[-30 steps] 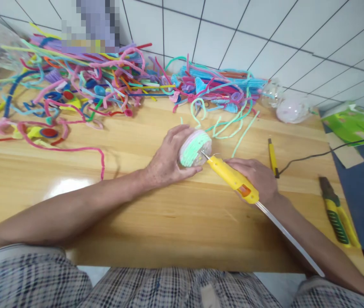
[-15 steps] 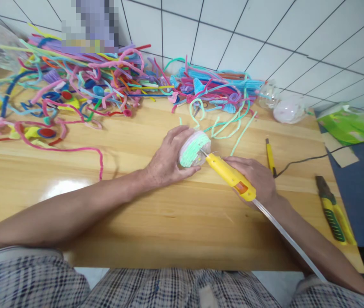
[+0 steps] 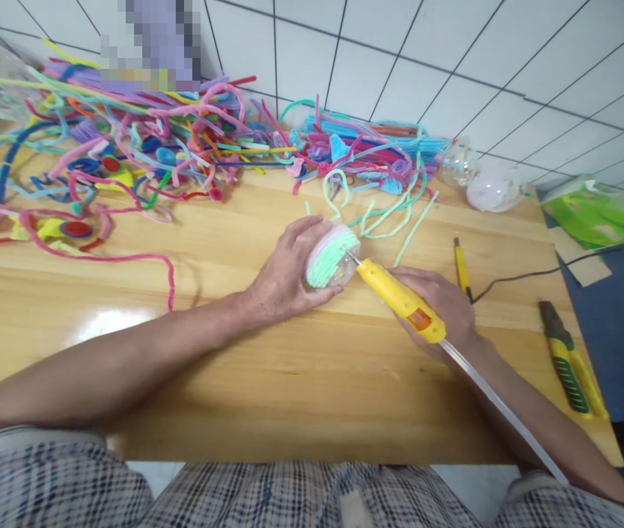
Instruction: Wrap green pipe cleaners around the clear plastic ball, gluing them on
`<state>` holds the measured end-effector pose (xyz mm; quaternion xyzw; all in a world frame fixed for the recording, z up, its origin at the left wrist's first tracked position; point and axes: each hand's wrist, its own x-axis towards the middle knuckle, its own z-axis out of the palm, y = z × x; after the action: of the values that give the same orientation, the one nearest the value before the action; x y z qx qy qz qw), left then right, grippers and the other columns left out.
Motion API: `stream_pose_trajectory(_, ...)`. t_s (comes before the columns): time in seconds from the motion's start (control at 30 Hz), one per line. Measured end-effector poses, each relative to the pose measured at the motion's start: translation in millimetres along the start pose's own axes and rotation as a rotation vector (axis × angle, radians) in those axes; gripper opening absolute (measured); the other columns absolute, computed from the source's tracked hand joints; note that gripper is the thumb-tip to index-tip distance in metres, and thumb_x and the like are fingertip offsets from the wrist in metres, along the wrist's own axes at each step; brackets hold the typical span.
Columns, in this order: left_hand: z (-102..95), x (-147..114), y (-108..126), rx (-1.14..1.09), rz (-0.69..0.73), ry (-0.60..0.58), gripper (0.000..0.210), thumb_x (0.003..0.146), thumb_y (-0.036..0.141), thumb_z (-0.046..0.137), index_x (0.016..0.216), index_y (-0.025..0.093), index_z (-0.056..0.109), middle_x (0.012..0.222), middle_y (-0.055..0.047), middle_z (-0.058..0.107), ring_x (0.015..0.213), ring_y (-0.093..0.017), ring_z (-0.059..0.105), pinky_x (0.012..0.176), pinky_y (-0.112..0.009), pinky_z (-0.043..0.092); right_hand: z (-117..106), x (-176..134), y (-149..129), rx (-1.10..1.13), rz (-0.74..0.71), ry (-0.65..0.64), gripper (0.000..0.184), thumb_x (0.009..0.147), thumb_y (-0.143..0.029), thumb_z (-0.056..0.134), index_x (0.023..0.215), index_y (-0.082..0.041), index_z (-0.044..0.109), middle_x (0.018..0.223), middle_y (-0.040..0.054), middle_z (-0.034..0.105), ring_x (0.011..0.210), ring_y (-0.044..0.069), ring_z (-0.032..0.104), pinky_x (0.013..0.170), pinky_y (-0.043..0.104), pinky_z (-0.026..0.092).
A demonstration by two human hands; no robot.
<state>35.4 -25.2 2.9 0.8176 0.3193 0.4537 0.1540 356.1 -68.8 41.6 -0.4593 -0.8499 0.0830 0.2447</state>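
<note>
Between the fingers and thumb of my left hand (image 3: 287, 275) is a clear ball (image 3: 329, 258), partly wrapped in mint-green and lilac fuzzy strips. Its right side is still see-through. My right hand (image 3: 438, 304) is closed around a yellow hot glue gun (image 3: 399, 299). The metal nozzle points at the edge of the green strips; whether it touches the ball I cannot tell. A long clear glue stick (image 3: 501, 407) sticks out of the gun's back end. Just beyond the ball lie loose mint-green pipe cleaners (image 3: 394, 224).
A tangled heap of coloured pipe cleaners (image 3: 141, 139) spreads along the back left. Blue and pink bundles (image 3: 366, 150) lie behind the ball, with clear balls (image 3: 493, 189) beside them. On the right are a yellow cutter (image 3: 461, 268), pliers (image 3: 567, 359) and a black cord (image 3: 526, 275).
The glue gun has shifted slightly right, drawing its nozzle back a little along the ball. My left hand keeps its hold on the ball.
</note>
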Motion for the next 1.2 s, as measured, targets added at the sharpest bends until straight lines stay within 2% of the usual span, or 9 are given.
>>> stream_pose_trajectory(0.2, -0.2, -1, 1, 0.027, -0.020, -0.040, 0.098, 0.095, 0.045, 0.088, 0.172, 0.032, 0.029, 0.165, -0.018, 0.056, 0.160, -0.042, 0.052, 0.131, -0.069, 0.050, 0, 3, -7, -0.034, -0.025, -0.111, 0.038, 0.104, -0.038, 0.062, 0.138, -0.029, 0.077, 0.139, 0.0097, 0.086, 0.125, 0.031, 0.084, 0.103, 0.045, 0.069)
stream_pose_trajectory(0.37, 0.6, -1, 0, 0.014, -0.025, -0.024, 0.094, 0.098, 0.051, 0.086, 0.173, 0.032, 0.031, 0.164, -0.018, 0.056, 0.159, -0.040, 0.053, 0.131, -0.067, 0.051, -2, 5, -6, -0.002, -0.046, -0.028, 0.036, 0.104, -0.034, 0.064, 0.138, -0.030, 0.077, 0.137, 0.0090, 0.087, 0.124, 0.031, 0.085, 0.103, 0.045, 0.070)
stream_pose_trajectory(0.5, -1.3, 0, -1, -0.079, 0.022, 0.034, 0.091, 0.099, 0.066, 0.083, 0.170, 0.030, 0.038, 0.160, -0.019, 0.058, 0.156, -0.040, 0.055, 0.130, -0.066, 0.050, -9, 7, -1, -0.037, -0.003, -0.092, 0.036, 0.101, -0.031, 0.072, 0.137, -0.028, 0.077, 0.137, 0.0100, 0.087, 0.123, 0.033, 0.085, 0.102, 0.046, 0.071)
stream_pose_trajectory(0.63, -5.8, -2, 0, -0.188, -0.103, 0.071, 0.060, 0.111, 0.061, 0.065, 0.158, 0.027, 0.049, 0.158, -0.018, 0.057, 0.156, -0.039, 0.055, 0.130, -0.064, 0.049, -8, 9, 0, -0.024, -0.033, -0.048, 0.034, 0.100, -0.029, 0.073, 0.134, -0.025, 0.077, 0.135, 0.0107, 0.087, 0.122, 0.032, 0.086, 0.103, 0.045, 0.072)
stream_pose_trajectory(0.7, -7.8, -3, 2, -0.226, -0.194, 0.068, 0.051, 0.113, 0.057, 0.062, 0.152, 0.027, 0.051, 0.161, -0.018, 0.055, 0.155, -0.038, 0.056, 0.131, -0.063, 0.048, -5, 8, -1, 0.003, -0.032, 0.012, 0.032, 0.100, -0.029, 0.071, 0.131, -0.026, 0.077, 0.133, 0.0104, 0.087, 0.121, 0.032, 0.086, 0.103, 0.046, 0.072)
stream_pose_trajectory(0.77, -9.3, -4, 3, -0.267, -0.264, 0.057, 0.047, 0.112, 0.056, 0.063, 0.149, 0.027, 0.051, 0.162, -0.017, 0.055, 0.152, -0.036, 0.058, 0.131, -0.062, 0.048, -2, 6, -3, 0.014, -0.002, 0.057, 0.031, 0.099, -0.029, 0.069, 0.130, -0.028, 0.077, 0.131, 0.0098, 0.088, 0.120, 0.032, 0.086, 0.104, 0.047, 0.072)
stream_pose_trajectory(0.87, -10.4, -4, 4, -0.334, -0.320, 0.044, 0.044, 0.111, 0.053, 0.065, 0.145, 0.028, 0.053, 0.161, -0.015, 0.057, 0.150, -0.035, 0.060, 0.129, -0.060, 0.050, -1, 6, -5, 0.011, 0.008, 0.034, 0.034, 0.098, -0.027, 0.070, 0.131, -0.028, 0.077, 0.133, 0.0098, 0.087, 0.121, 0.032, 0.086, 0.104, 0.048, 0.072)
stream_pose_trajectory(1.0, -10.6, -3, 6, -0.381, -0.331, 0.046, 0.042, 0.111, 0.052, 0.066, 0.143, 0.028, 0.054, 0.156, -0.013, 0.060, 0.146, -0.033, 0.062, 0.126, -0.056, 0.051, 2, 7, -5, 0.050, -0.052, 0.077, 0.036, 0.095, -0.024, 0.067, 0.130, -0.026, 0.076, 0.129, 0.0106, 0.088, 0.117, 0.032, 0.087, 0.101, 0.046, 0.073)
stream_pose_trajectory(1.2, -9.2, -2, 7, -0.402, -0.335, 0.060, 0.043, 0.110, 0.057, 0.067, 0.140, 0.028, 0.054, 0.150, -0.011, 0.062, 0.142, -0.031, 0.063, 0.123, -0.052, 0.053, 8, 6, -3, 0.051, -0.054, 0.119, 0.034, 0.098, -0.028, 0.068, 0.131, -0.027, 0.076, 0.129, 0.0099, 0.088, 0.116, 0.031, 0.087, 0.100, 0.046, 0.072)
